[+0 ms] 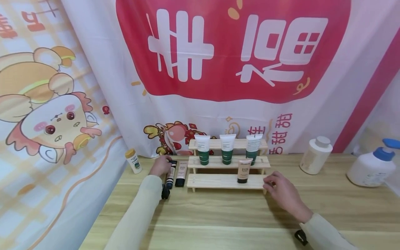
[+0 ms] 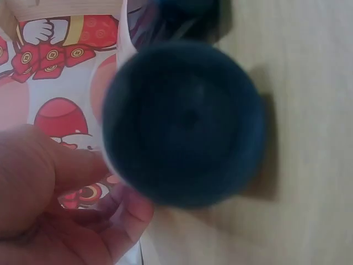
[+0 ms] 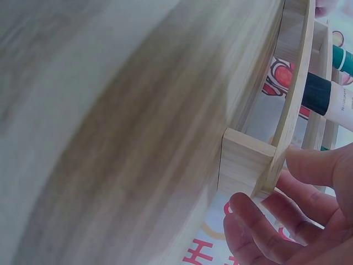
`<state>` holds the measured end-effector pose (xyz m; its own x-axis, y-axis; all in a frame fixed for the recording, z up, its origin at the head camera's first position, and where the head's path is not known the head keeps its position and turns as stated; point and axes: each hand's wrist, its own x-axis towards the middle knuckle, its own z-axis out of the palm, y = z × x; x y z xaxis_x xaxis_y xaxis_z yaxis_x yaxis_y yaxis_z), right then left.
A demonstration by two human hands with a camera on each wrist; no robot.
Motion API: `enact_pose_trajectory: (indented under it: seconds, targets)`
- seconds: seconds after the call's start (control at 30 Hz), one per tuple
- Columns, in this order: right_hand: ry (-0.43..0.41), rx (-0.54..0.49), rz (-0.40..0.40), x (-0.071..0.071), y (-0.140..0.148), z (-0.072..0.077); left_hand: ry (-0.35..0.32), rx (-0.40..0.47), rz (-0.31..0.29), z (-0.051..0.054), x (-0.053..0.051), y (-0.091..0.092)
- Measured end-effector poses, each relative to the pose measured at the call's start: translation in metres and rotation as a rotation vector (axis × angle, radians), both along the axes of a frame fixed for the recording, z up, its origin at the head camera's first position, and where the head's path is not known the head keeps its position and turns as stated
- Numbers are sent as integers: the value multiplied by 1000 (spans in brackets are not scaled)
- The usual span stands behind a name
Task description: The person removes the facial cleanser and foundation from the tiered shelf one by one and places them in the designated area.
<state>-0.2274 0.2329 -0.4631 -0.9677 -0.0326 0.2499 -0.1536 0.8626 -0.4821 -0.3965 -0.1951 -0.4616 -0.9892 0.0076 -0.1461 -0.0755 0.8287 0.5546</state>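
My left hand is at the left of a tiered wooden rack, its thumb and fingers gripping a dark-capped cosmetic tube. In the left wrist view the tube's round cap faces the camera and hides most of the body. Beside it is a pinkish BB cream tube with a black cap. My right hand pinches the right end of the rack's lowest step, thumb on top. On that step stands another BB cream tube, cap down.
White-and-green tubes, one in the middle, stand on the rack's middle step. A small yellow-capped bottle is at the far left. To the right are a white bottle and a blue-topped pump bottle. Printed curtains hang behind.
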Motion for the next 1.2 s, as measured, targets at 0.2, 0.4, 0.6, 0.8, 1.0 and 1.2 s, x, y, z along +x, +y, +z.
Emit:
enact_pose_trajectory:
  seconds: [0.2, 0.4, 0.6, 0.8, 1.0, 1.2]
  targets:
    - [-5, -4, -2, 1, -2, 1, 9, -41, -19, 6, 5, -3]
    - [-7, -13, 3, 0, -2, 0, 219, 1, -99, 33, 22, -4]
    - [16, -3, 2, 1, -1, 0, 454, 120, -218, 76, 64, 18]
    - [-2, -9, 8, 0, 0, -1, 666, 169, -459, 104, 115, 63]
    - [26, -4, 20, 0, 2, -2, 760, 102, -696, 104, 140, 112]
    - [85, -12, 49, 2, 2, 0, 842, 99, -766, 87, 141, 148]
